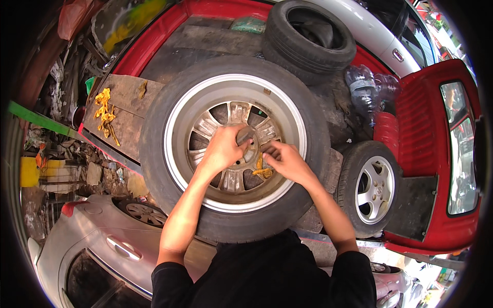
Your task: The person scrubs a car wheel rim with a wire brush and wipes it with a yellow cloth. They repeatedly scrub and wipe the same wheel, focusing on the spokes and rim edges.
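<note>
A wheel with a black tire and a worn silver rim lies flat in front of me, its hollow side up. Over the rim's hub, my left hand is closed around a small dark, blocky piece. To the right of it, my right hand has its fingers curled and pinched at the upper end of a thin yellow, rag-like strip. The strip's lower end rests on a spoke. The fingertips partly hide what they pinch.
The wheel lies on boards in a red truck bed. Yellow scraps lie at left. Stacked tires stand at the far side, plastic bottles and a smaller wheel at right. A silver car stands near left.
</note>
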{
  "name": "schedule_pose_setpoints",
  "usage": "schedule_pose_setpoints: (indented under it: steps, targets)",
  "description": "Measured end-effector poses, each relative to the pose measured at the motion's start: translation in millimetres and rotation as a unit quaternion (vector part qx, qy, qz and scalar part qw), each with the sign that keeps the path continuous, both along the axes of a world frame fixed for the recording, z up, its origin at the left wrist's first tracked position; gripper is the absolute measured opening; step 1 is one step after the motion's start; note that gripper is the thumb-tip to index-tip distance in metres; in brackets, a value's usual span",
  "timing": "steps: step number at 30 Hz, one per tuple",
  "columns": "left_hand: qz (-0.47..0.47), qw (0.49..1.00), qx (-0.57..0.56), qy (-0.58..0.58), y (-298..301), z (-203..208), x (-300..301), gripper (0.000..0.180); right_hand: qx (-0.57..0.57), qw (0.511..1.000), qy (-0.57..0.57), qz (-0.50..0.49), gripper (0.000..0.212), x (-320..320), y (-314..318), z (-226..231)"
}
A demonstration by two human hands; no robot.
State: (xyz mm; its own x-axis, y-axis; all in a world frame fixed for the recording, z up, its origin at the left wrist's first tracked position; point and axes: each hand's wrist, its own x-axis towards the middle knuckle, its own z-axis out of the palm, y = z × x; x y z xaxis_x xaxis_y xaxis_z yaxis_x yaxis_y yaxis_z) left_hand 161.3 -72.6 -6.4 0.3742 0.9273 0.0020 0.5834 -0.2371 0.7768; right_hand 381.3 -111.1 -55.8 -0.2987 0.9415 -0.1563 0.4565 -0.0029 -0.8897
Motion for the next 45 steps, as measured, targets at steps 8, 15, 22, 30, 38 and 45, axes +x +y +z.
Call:
schedule_pose_setpoints:
  steps: [8,15,22,30,38,45]
  targets:
    - [0.069,0.997,-0.019,0.003,6,0,-19,0.023,0.012,0.877,-0.298,0.377,0.035,-20,44,-32]
    - [0.07,0.997,-0.015,-0.003,5,4,-18,0.026,0.043,0.941,-0.21,0.26,0.02,-8,59,-21]
    - [0.013,0.988,-0.073,-0.135,6,-6,-8,0.024,0.108,0.989,0.081,0.056,0.024,14,34,15]
    - [-0.001,0.976,-0.121,-0.18,1,-18,2,0.016,0.098,0.964,0.243,-0.046,0.021,-2,23,-1]
    - [0.022,0.969,-0.084,-0.232,-3,-3,2,0.016,0.12,0.944,0.295,-0.084,0.025,-8,23,12]
    - [-0.028,0.974,0.023,-0.225,-6,1,4,0.021,0.223,0.927,0.287,-0.096,0.019,-16,11,28]
